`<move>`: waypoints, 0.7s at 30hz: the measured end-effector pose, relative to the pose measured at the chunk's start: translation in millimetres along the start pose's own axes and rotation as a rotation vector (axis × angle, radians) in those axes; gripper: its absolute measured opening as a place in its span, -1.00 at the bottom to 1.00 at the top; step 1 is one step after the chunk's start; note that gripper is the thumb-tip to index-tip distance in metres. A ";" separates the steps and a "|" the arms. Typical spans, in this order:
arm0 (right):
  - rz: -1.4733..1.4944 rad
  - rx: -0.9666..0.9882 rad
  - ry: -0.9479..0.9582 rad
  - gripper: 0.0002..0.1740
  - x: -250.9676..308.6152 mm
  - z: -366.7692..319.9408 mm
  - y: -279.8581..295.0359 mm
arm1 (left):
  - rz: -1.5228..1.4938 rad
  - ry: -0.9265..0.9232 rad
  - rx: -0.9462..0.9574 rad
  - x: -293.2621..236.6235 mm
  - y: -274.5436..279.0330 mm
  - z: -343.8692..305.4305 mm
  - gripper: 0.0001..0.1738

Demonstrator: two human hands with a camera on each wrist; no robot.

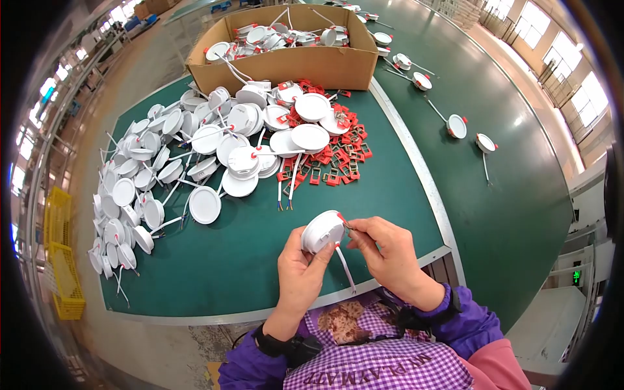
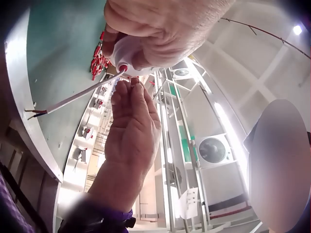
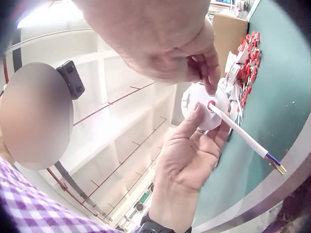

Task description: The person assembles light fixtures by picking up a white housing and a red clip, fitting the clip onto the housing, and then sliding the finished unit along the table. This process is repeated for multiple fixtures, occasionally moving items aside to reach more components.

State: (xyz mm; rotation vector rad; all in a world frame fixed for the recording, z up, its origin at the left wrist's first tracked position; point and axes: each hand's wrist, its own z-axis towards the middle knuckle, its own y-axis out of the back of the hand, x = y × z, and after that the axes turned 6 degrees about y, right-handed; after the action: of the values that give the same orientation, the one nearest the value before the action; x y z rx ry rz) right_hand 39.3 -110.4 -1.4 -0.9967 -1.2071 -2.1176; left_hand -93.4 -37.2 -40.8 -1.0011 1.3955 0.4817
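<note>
The left hand point(image 1: 301, 273) grips a round white lamp point(image 1: 323, 232) by its rim above the table's near edge, thumb on its back. From the lamp a white cable point(image 1: 345, 268) hangs down, its bare coloured wires showing in the right wrist view, where it leaves a red grommet point(image 3: 211, 104). At the lamp's right edge, the right hand point(image 1: 392, 255) pinches a small red and metal clip point(image 1: 344, 220) between thumb and fingertips. In the left wrist view the right hand point(image 2: 130, 131) reaches up to the lamp point(image 2: 129, 53); its fingertips partly hide the clip.
Many white lamps point(image 1: 205, 205) are heaped on the green table at left and centre, beside a pile of red clips point(image 1: 338, 153). Behind stands a cardboard box point(image 1: 286, 65) of lamps. Several lamps point(image 1: 456, 127) lie spaced along the green surface at right. Yellow crates point(image 1: 65, 283) stand at far left.
</note>
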 end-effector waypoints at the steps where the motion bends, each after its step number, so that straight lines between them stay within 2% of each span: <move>1: 0.000 0.001 0.000 -0.86 0.1 -0.5 -1.3 | -0.001 0.000 -0.001 -0.6 0.8 0.2 -0.68; 7: 0.071 -0.037 -0.019 -0.90 1.7 -3.5 -8.8 | 0.073 0.006 0.031 0.2 5.2 0.9 -0.70; 13: 0.008 -0.053 0.006 -0.92 1.3 -3.5 -7.5 | 0.060 0.013 0.054 -3.1 4.8 0.4 -0.71; 16: -0.122 -0.087 0.092 -0.92 0.2 -5.5 -8.3 | 0.010 0.035 0.072 -0.5 2.4 -3.1 -0.70; 18: -0.061 -0.063 0.002 -0.88 3.3 -6.3 -8.7 | -0.080 0.065 0.066 -3.2 0.5 -3.2 -0.70; 21: -0.057 -0.005 0.049 -0.82 -2.1 -5.3 -2.2 | -0.110 0.104 0.075 -1.4 2.9 -4.3 -0.71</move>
State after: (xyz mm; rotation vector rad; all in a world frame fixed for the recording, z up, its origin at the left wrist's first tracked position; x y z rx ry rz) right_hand 37.2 -113.8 -6.0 -0.9172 -1.2198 -2.1770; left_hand -98.4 -38.7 -39.8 -1.0477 1.4312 0.2971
